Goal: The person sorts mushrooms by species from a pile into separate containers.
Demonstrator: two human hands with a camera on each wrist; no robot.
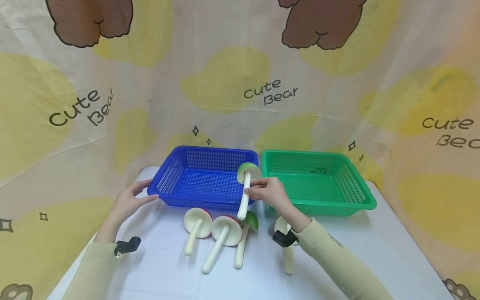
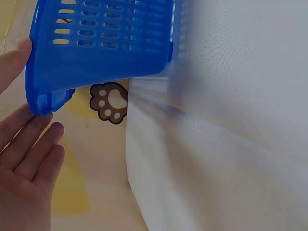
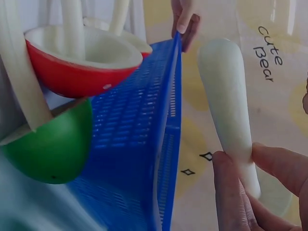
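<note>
My right hand (image 1: 271,192) pinches the white stem of a green-capped toy mushroom (image 1: 244,206), raised over the front right corner of the blue basket (image 1: 213,206). Its cap points up and away; in the right wrist view thumb and fingers grip the stem (image 3: 226,91). At the blue basket's left corner, my left hand (image 1: 125,206) holds the rim between thumb and fingers. In front of the baskets lie two red-capped mushrooms, one at left (image 1: 195,227) and one beside it (image 1: 226,233), then a green-capped one (image 1: 252,221).
A green basket (image 1: 318,208) stands to the right of the blue one. Another mushroom (image 1: 288,260) lies on the white table (image 1: 161,271), its cap partly hidden by my right wrist and a black wrist mount (image 1: 285,238). A printed cloth (image 1: 225,62) hangs behind.
</note>
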